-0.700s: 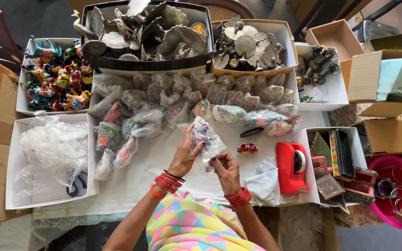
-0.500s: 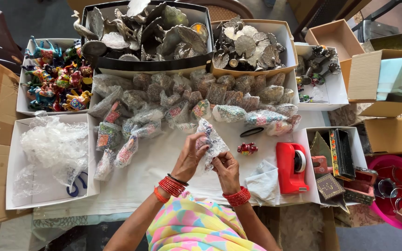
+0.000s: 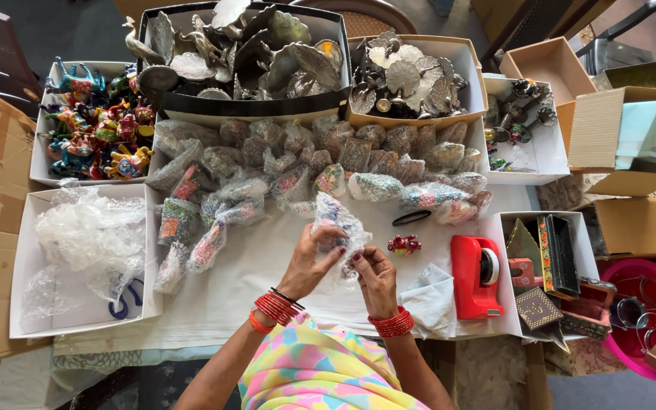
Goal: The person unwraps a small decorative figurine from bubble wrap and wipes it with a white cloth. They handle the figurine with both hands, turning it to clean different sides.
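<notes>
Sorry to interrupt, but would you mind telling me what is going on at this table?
A person holds a bubble-wrapped item in both hands, the left hand and right hand pressing the wrap around it. A small red figurine and a red tape dispenser lie beside them; many wrapped bundles sit behind.

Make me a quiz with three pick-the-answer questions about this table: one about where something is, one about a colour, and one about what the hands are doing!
1. Where is the tape dispenser?
A. right of the hands
B. in the black box
C. on the floor

2. What colour are the bangles?
A. blue
B. red
C. green

3. What are the left hand and right hand doing?
A. resting flat
B. holding scissors
C. holding a bubble-wrapped bundle together

Answers: 1 A, it stands on the white cloth right of the hands. 2 B, both wrists show red rings. 3 C, the fingers of both hands grip the wrapped bundle.
</notes>
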